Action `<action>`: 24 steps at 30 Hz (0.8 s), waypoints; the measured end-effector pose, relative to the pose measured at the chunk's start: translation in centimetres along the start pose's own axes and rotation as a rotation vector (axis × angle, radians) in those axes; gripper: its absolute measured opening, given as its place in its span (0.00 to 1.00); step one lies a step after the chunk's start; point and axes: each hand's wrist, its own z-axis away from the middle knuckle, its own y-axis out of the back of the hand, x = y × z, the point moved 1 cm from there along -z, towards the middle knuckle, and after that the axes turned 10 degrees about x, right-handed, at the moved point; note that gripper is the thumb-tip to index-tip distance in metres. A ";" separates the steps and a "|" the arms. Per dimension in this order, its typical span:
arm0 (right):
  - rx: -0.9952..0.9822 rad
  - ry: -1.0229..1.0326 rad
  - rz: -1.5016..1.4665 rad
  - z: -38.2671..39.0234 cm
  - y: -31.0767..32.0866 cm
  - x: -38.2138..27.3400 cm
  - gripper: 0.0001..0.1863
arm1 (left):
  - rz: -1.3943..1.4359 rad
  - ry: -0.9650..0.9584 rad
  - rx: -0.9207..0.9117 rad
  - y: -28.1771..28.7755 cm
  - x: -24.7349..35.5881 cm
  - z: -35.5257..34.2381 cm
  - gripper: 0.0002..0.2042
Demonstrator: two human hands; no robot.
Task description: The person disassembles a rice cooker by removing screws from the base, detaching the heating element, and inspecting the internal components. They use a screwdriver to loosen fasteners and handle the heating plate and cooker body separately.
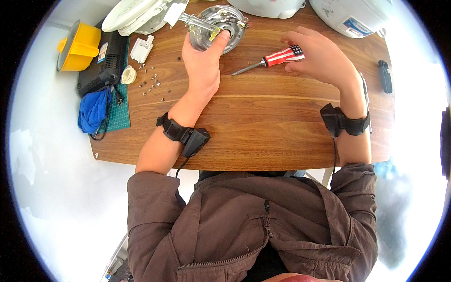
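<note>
My left hand [205, 61] is closed on a round metal heating plate [236, 41] at the table's far side, its thumb pressed near the central hole. Metal brackets and small fittings sit on the plate's upturned face. A white part [174, 14] stands beside its upper left; whether they are joined I cannot tell. My right hand [324, 54] curves over the handle end of a screwdriver [277, 57] with a red, white and blue handle. Thumb and fingers are apart, not visibly closed round the handle. The screwdriver's metal tip points left, toward the space below the plate.
Several small screws [151, 88], a white ring [128, 74] and a white plastic piece [142, 49] lie left. Beyond are a black device [101, 70], blue cloth [93, 113], yellow container [83, 47] and white lid [136, 16]. Light-coloured appliance housings [350, 16] stand far right.
</note>
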 end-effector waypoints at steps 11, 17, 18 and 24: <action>-0.044 -0.011 0.106 -0.1 -1.9 0.9 0.21 | 0.135 0.264 -0.029 0.2 -0.1 0.0 0.13; -0.024 0.033 0.089 -0.1 -1.8 1.1 0.17 | 0.184 0.347 -0.044 0.2 0.0 -0.1 0.13; -0.011 0.045 0.070 0.0 -1.7 1.2 0.16 | 0.187 0.354 -0.041 0.2 0.0 -0.1 0.13; -0.042 0.043 -0.236 -0.7 1.9 -0.9 0.14 | 0.186 0.346 -0.042 0.4 0.1 -0.3 0.14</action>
